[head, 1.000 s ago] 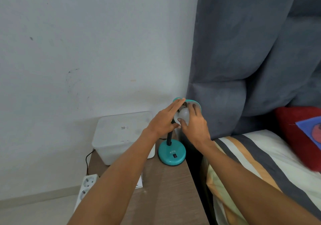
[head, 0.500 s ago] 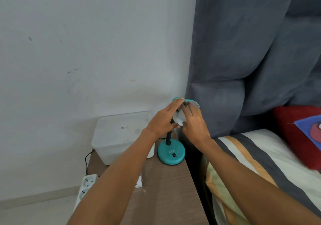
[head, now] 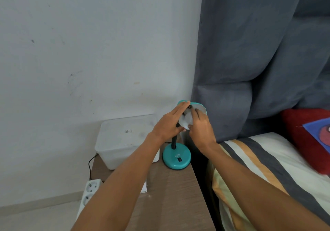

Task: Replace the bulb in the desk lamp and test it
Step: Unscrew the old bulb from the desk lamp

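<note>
A small teal desk lamp stands on the wooden bedside table (head: 171,195), its round base (head: 176,158) with a black switch facing me. Its teal shade (head: 200,106) opens toward me. A white bulb (head: 187,120) sits in the shade's mouth, unlit. My right hand (head: 200,129) curls its fingers and thumb round the bulb. My left hand (head: 168,124) lies with straight fingers against the left side of the shade, steadying it. The socket is hidden behind the hands.
A translucent plastic box (head: 125,139) stands left of the lamp against the white wall. A white power strip (head: 89,191) hangs off the table's left edge with a black cable. A grey padded headboard (head: 250,70) and striped bed (head: 267,168) lie right.
My right hand has shifted its fingers round the bulb, a small turn of the grip. The left hand stays on the shade. The lamp has not moved.
</note>
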